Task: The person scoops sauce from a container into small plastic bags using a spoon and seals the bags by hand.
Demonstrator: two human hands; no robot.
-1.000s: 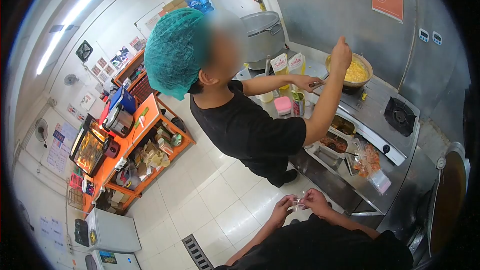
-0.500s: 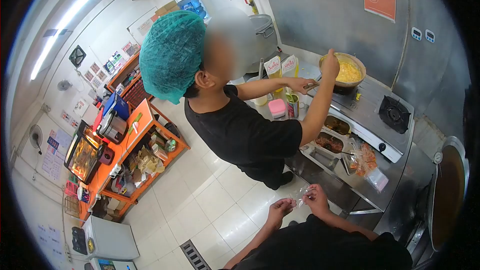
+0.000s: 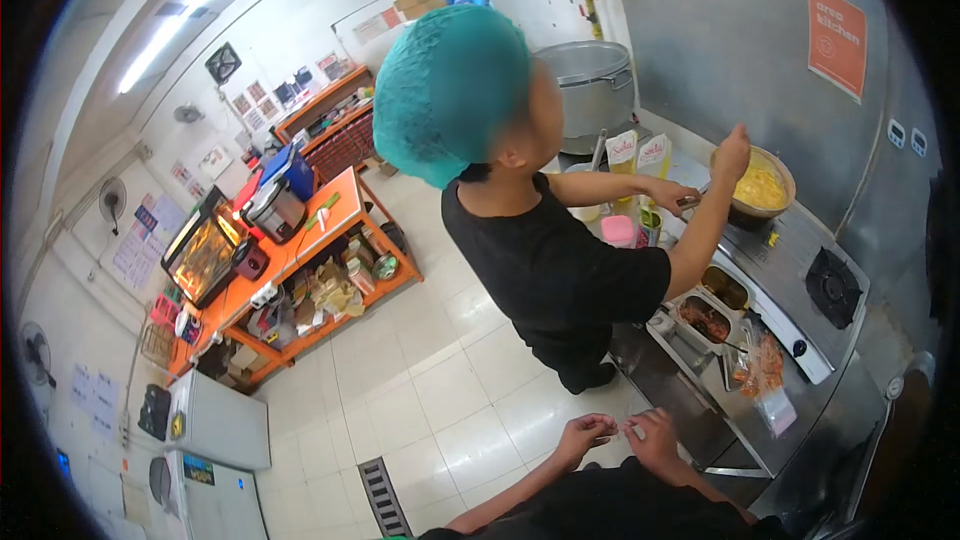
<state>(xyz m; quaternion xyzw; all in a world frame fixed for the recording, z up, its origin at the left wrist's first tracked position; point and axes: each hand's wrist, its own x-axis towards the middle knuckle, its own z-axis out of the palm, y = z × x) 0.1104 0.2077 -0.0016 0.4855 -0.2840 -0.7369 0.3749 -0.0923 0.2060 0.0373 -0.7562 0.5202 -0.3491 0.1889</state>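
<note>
Above pale floor tiles (image 3: 445,430) stretching widely to the left, left hand (image 3: 588,436) and right hand (image 3: 654,438) with a narrow gap between, fingers curled, whether pinching anything cannot be told, steel counter (image 3: 750,437) edge near right hand, co-worker (image 3: 545,250) ahead.

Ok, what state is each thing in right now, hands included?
Left hand: fingers bent, near right hand; grip unclear
Right hand: fingers bent, near left hand; grip unclear
Pan: uncovered, yellow food inside
Black burner: bare; lit or not, unclear
Reddish food: uncovered
Plastic bag: lying down; sealed or not, unclear
Labelled pouches: upright
Display cabinet: lit inside
Ceiling light: on
</note>
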